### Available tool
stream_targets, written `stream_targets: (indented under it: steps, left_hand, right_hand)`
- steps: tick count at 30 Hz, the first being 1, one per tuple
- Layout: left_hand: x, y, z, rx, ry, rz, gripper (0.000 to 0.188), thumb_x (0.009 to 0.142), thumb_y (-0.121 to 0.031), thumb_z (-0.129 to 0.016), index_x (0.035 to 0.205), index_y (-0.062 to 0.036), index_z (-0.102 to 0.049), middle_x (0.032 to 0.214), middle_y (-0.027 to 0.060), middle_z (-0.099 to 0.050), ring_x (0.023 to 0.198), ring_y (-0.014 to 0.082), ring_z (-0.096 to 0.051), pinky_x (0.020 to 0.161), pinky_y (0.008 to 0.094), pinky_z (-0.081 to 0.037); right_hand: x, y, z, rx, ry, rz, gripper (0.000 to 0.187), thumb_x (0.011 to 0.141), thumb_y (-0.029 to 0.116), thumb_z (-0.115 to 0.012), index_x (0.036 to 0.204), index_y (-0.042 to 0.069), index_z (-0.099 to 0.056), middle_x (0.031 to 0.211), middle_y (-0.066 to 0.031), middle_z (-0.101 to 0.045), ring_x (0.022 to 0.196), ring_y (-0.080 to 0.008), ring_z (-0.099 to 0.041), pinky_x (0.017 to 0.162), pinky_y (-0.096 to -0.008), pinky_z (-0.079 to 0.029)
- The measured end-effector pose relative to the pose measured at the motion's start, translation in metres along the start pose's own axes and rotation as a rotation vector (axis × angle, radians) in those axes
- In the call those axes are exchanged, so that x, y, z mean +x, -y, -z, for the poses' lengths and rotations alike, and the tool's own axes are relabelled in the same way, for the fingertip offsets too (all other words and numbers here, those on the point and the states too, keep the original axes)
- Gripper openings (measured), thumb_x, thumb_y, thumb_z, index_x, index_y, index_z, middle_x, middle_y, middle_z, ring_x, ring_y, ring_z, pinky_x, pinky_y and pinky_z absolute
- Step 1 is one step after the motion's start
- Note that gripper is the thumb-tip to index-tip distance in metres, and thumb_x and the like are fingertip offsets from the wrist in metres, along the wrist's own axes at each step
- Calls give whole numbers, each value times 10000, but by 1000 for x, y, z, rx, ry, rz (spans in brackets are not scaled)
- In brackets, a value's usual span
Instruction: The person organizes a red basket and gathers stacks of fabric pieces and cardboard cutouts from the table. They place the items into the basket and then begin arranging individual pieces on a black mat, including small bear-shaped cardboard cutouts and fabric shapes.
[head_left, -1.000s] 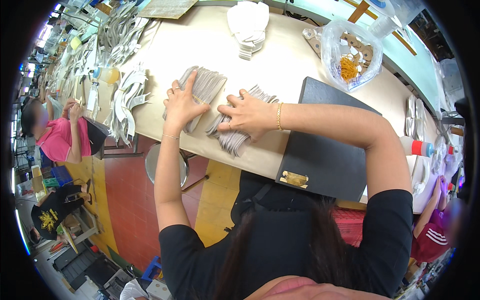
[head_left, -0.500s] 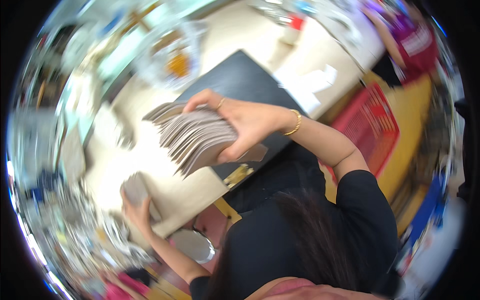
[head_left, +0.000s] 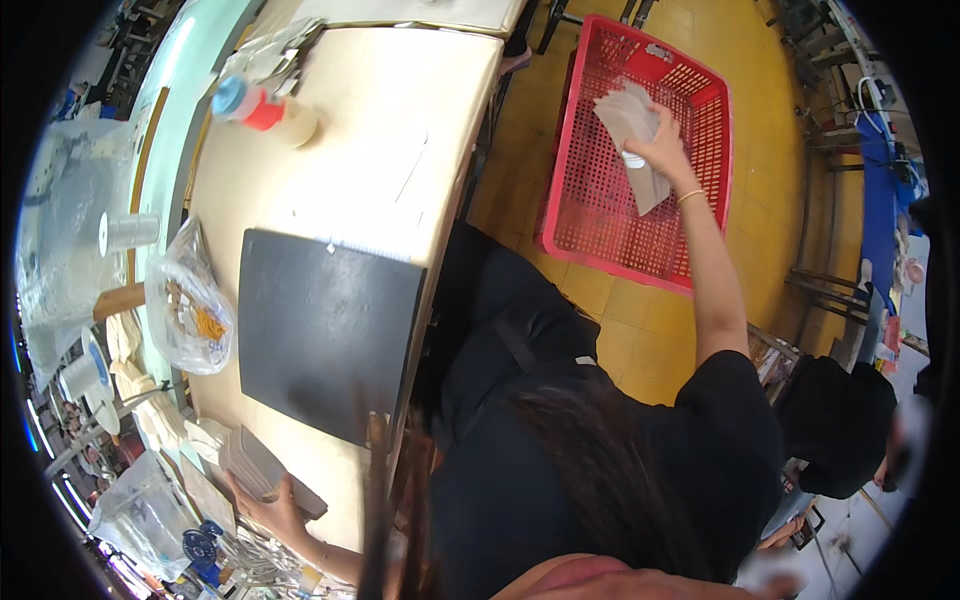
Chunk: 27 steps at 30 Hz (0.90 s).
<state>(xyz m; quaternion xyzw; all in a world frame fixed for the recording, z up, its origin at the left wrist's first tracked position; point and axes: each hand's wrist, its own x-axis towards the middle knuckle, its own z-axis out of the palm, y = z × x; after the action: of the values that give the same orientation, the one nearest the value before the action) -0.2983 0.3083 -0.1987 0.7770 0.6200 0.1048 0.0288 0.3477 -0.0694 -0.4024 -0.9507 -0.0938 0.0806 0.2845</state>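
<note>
Over the red plastic basket (head_left: 548, 225), my right hand (head_left: 663, 150) is closed around a bundle of flat grey-beige cut pieces (head_left: 645, 188). The pieces fan out a little at their far end; whether they touch the basket's floor, I cannot tell. At the near left of the table, my left hand (head_left: 272, 512) grips a second stack of grey-beige pieces (head_left: 255, 462), thumb on one side and fingers on the other. That stack lies on the tabletop, and part of the fingers is hidden. A black mat (head_left: 328, 335) lies on the table between my hands.
A bottle with a blue cap (head_left: 268, 112) stands on the far part of the table (head_left: 370, 110). Along the left edge sit a clear plastic bag (head_left: 190, 315) with orange-yellow contents and a thread spool (head_left: 128, 233). The basket stands on a yellow floor (head_left: 630, 335).
My right hand has carried its bundle from above the table rightward to the basket. My view has turned right. My left hand stays at the other stack.
</note>
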Motion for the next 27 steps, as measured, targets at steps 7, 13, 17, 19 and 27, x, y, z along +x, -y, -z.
stream_targets:
  steps: [7,13,17,19,27]
  left_hand:
    - [6,-151,19,30,67,-308,1072,575,-359,-811,1524,-229,-330,1489,157,-329,1408,342,-303,1156,542,-248]
    - [3,-220,15,22,123,-423,1079,551,-348,-786,1521,-221,-331,1497,160,-318,1414,354,-306,1146,567,-253]
    - [1,-250,4,54,135,-476,1076,547,-333,-781,1519,-219,-334,1493,179,-313,1402,369,-319,1128,568,-274]
    - [0,-261,-2,57,132,-489,1077,541,-315,-780,1518,-218,-337,1485,190,-318,1397,375,-322,1118,565,-284]
    - [4,-296,-16,-6,191,-650,1065,528,-203,-778,1507,-200,-358,1456,211,-339,1364,396,-361,1117,536,-301]
  right_hand:
    - [-28,-70,-129,-167,241,-427,919,595,439,-828,1378,280,-373,1358,-172,-395,1242,-467,-423,961,-613,-395]
    - [-75,-92,-145,-537,494,264,886,596,398,-844,1372,262,-439,1388,-158,-393,1244,-424,-419,956,-588,-406]
    - [-92,-102,-158,-548,520,408,903,596,453,-853,1385,261,-458,1458,-172,-337,1325,-441,-346,1010,-626,-358]
    - [-95,-102,-166,-547,630,349,946,608,501,-852,1425,276,-431,1542,-177,-241,1413,-481,-216,1080,-680,-264]
    - [-84,-106,-152,-487,580,299,1038,642,577,-817,1511,345,-298,1620,-168,-80,1442,-516,-120,1076,-745,-177]
